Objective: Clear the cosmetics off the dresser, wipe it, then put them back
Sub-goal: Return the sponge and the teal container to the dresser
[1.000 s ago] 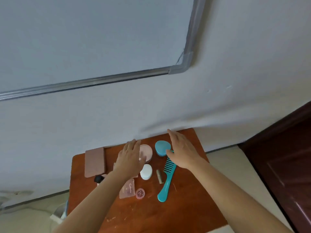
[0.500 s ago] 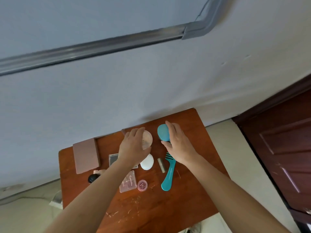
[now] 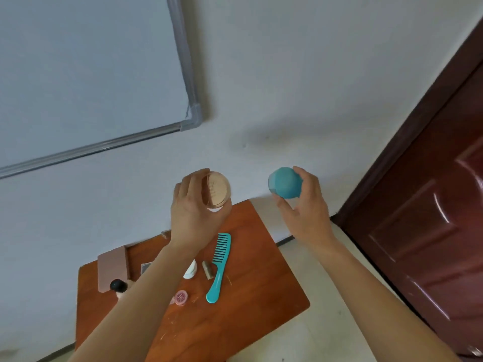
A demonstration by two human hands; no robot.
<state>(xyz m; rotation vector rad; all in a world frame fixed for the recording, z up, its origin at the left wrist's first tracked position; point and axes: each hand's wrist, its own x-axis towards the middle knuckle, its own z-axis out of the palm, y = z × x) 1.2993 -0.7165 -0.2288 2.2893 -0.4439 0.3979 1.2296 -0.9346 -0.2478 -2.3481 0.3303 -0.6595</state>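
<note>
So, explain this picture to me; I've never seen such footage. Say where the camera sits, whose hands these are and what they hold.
No machine here: a person wears a wide-angle camera on the head, looking forward and down, so both arms are their own. The left hand holds a round beige powder jar, the right hand a teal case, both held clear of the brown table. On it lie a teal comb, a small pink pot, a flat brown case and a black-capped bottle.

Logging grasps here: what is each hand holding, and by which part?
The left hand grips a round beige powder jar across its rim. The right hand holds a rounded teal case by its side and underside.
</note>
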